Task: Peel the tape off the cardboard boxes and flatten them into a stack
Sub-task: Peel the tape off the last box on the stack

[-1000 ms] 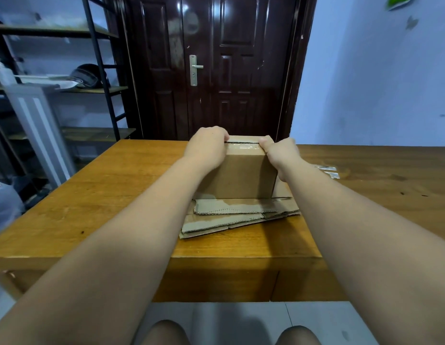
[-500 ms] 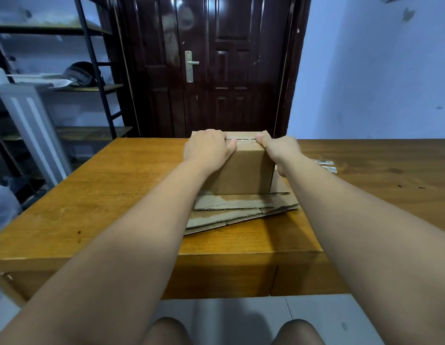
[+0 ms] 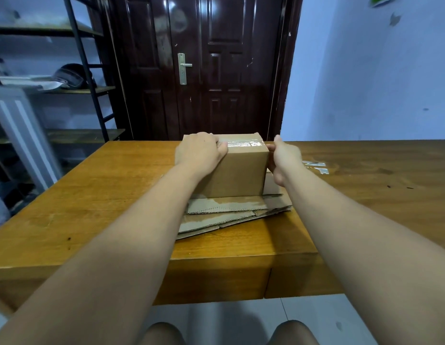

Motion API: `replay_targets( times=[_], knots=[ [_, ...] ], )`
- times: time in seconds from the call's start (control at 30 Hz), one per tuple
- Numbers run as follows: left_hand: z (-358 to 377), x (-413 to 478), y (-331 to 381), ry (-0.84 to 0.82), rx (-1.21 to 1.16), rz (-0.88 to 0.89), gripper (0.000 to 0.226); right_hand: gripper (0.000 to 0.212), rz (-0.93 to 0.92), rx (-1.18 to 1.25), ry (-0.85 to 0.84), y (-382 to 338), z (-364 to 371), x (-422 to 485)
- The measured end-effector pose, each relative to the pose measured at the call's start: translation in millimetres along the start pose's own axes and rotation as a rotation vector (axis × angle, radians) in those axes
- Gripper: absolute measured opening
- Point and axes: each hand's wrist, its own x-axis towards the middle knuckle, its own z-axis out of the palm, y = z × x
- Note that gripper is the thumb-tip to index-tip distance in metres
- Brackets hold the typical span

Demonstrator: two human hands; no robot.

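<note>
A taped box (image 3: 239,170) stands on flattened cardboard (image 3: 229,210) in the middle of the counter (image 3: 104,195). The left hand (image 3: 199,151) has its grip clamped over the box's top left edge, fingertips at the tape (image 3: 244,143). The right hand (image 3: 282,158) has its grip clamped on the right side.

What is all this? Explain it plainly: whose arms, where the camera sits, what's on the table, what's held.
No machine here: the grips are a person's bare hands. The picture comes from a camera worn on the head, looking forward and down. On the wooden table lies a stack of flattened cardboard, and a cardboard box stands on it, clear tape across its top. The left hand grips the box's top left edge; the right hand holds its right side. Loose tape strips lie further right.
</note>
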Motion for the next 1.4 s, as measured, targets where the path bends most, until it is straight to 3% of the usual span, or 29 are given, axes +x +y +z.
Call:
replay_targets(
  times=[0.1,0.27,0.5,0.7,1.03,1.17,1.27,1.33,1.4],
  knots=[
    [0,0,-1,0.008,-0.006,0.004,0.039,0.015,0.116,0.11,-0.07,-1,-4,2],
    [2,1,-2,0.012,-0.017,0.001,0.038,0.022,0.271,0.207,-0.115,-5,-6,3],
    [3,0,-1,0.026,-0.032,-0.008,0.039,0.019,0.317,0.158,-0.143,-14,-6,1],
    [0,-2,0,0.036,-0.029,0.013,0.038,0.036,0.148,0.186,-0.066,-31,-7,6],
    [-2,-3,1,0.029,-0.019,0.009,0.039,0.038,-0.168,0.269,-0.004,-45,-1,-3],
    [-4,-2,1,-0.012,-0.02,0.006,0.037,0.033,-0.299,0.193,-0.06,-57,5,-10],
    [-6,-1,1,-0.041,-0.017,0.017,0.037,0.03,-0.387,0.014,0.014,-70,6,-9],
    [-6,-2,1,-0.038,-0.018,0.016,0.038,0.021,-0.323,-0.24,0.094,-69,1,-6],
    [-5,-2,1,-0.026,-0.02,0.013,0.038,0.036,-0.091,-0.405,0.059,-59,-8,-9]
  ],
)
